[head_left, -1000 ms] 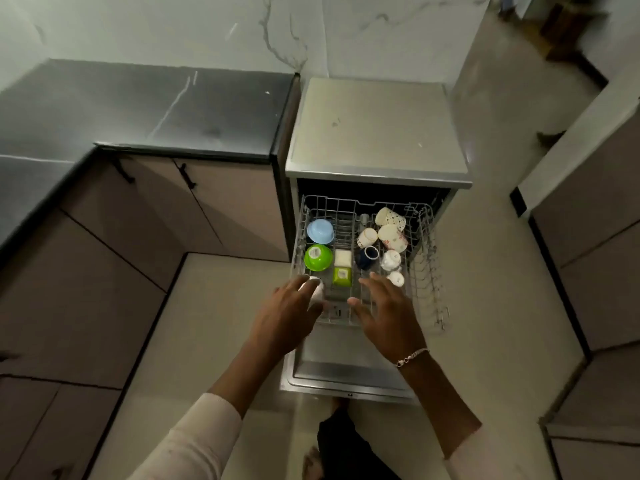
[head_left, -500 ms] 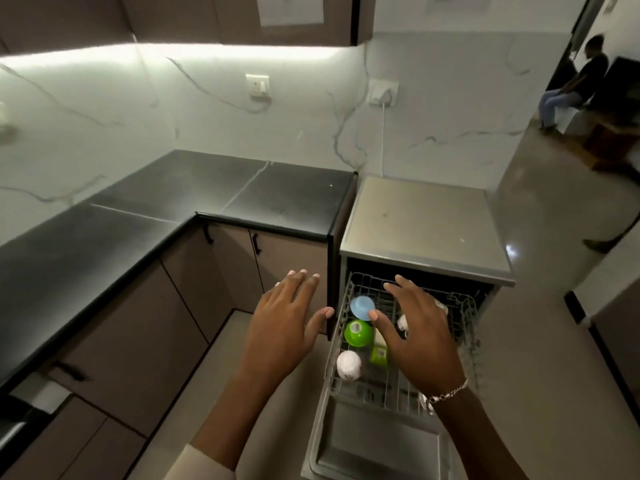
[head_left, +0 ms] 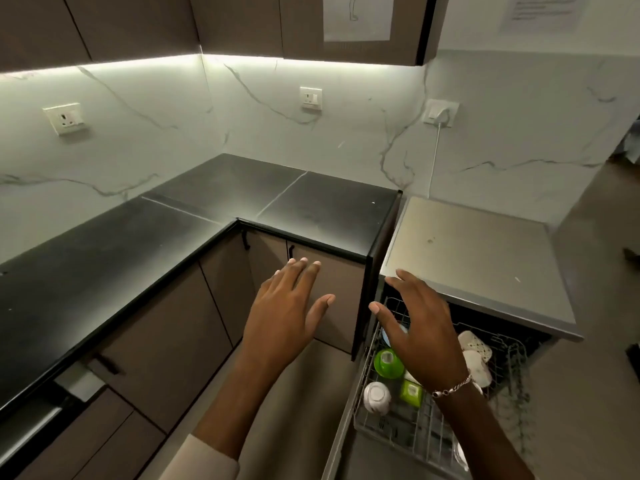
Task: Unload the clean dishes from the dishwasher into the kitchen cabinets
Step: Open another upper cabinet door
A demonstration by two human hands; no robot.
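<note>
Both hands are raised, empty, fingers spread. The left hand (head_left: 284, 313) is in front of the lower cabinet door (head_left: 332, 299); the right hand (head_left: 420, 327) hovers above the pulled-out dishwasher rack (head_left: 408, 434), where a green bowl (head_left: 388, 362) and a white cup (head_left: 376, 396) sit just below its fingers (head_left: 381, 315).

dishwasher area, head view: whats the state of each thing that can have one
dishwasher rack: pulled out, still loaded
green bowl: upside down in rack
white cup: in rack, on its side
lower cabinet doors: closed
left hand: open, empty
right hand: open, empty, above rack
</note>
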